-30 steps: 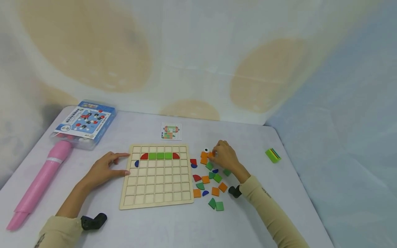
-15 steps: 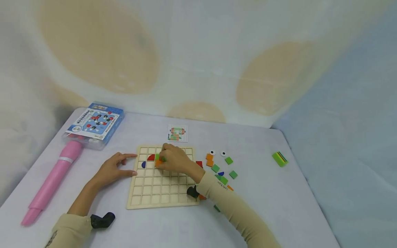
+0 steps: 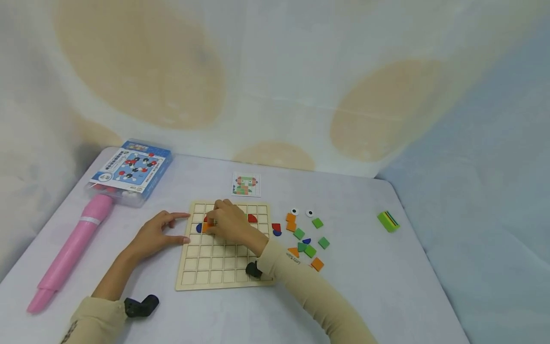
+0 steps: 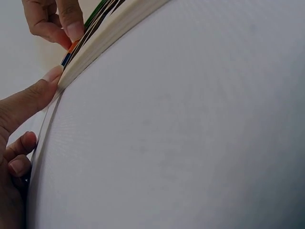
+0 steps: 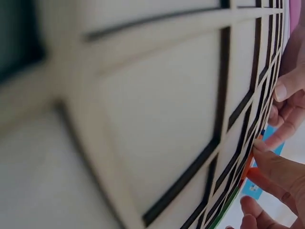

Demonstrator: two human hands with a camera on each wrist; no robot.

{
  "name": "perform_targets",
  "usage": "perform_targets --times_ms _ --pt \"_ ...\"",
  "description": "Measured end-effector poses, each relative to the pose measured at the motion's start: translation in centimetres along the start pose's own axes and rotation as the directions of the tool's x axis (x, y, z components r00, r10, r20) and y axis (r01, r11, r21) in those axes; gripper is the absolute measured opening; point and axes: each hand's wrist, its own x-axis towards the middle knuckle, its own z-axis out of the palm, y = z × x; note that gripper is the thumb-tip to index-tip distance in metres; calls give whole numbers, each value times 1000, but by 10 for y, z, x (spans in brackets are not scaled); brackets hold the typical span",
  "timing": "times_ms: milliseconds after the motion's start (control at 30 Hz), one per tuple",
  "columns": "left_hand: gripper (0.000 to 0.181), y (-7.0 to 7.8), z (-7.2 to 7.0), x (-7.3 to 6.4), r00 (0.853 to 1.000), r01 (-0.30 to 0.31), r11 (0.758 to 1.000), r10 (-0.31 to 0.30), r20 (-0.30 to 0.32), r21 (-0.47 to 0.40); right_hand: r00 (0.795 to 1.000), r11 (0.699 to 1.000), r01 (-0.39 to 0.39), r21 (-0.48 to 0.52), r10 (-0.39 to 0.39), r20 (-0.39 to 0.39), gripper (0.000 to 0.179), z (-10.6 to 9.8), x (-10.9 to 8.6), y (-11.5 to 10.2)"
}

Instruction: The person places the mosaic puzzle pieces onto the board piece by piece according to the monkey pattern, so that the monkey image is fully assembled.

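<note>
A wooden grid board lies on the table. My right hand is over its upper left part and pinches an orange square tile, just right of a blue half-round tile. In the right wrist view, thumb and finger meet at the orange tile, low at the grid. My left hand rests at the board's left edge, thumb and index finger straight and spread apart. A red quarter-round tile sits in the row above; my right hand hides most of that row.
Loose green tiles, orange tiles and eye discs lie right of the board. Behind it is a pattern card. A boxed set and a pink rolled tube are at left, a green block at right.
My right hand has carried an orange square tile from the loose pieces leftward onto the board, then further left beside the blue half-round tile. My left hand stays at the board's edge.
</note>
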Motion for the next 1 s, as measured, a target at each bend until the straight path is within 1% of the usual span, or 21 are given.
perform_targets --times_ms 133,200,267,333,400,467,533,600,667,767,833,900,1000 --pt "73 1 0 0 1000 19 1000 -19 8 8 999 1000 -23 1 23 38 28 -1 -1 -1" --pt "73 2 1 0 1000 21 1000 -21 13 5 998 999 -40 24 39 55 31 -4 -5 0" --pt "74 2 1 0 1000 21 1000 -22 16 9 998 998 -43 49 40 50 33 -8 -11 5" --pt "74 3 1 0 1000 20 1000 -20 19 11 999 995 -47 84 45 26 33 -15 -21 14" --pt "74 5 1 -1 1000 22 1000 -23 18 17 999 992 -48 120 50 -13 32 -23 -33 28" --pt "75 6 -1 -2 1000 24 1000 -24 16 21 996 989 -61 132 69 -53 30 -32 -47 47" --pt "75 7 -2 -2 999 28 999 -29 18 20 990 985 -102 143 114 -81 29 -38 -61 69" --pt "75 6 -3 -3 999 31 999 -31 17 23 980 977 -157 147 173 -100 27 -40 -75 92" --pt "75 5 -4 -3 1000 27 999 -28 14 25 963 960 -228 165 247 -106 26 -42 -89 114" --pt "75 4 -5 -3 1000 17 999 -17 10 33 930 926 -328 185 351 -107 26 -42 -107 142" --pt "75 3 -4 -2 1000 14 999 -14 12 32 915 911 -366 191 389 -103 27 -41 -117 155" --pt "75 3 -4 -2 1000 15 1000 -16 17 24 910 905 -384 184 405 -92 29 -40 -123 165" --pt "75 4 -1 -2 1000 14 1000 -15 23 7 918 909 -374 184 391 -69 30 -38 -127 173"
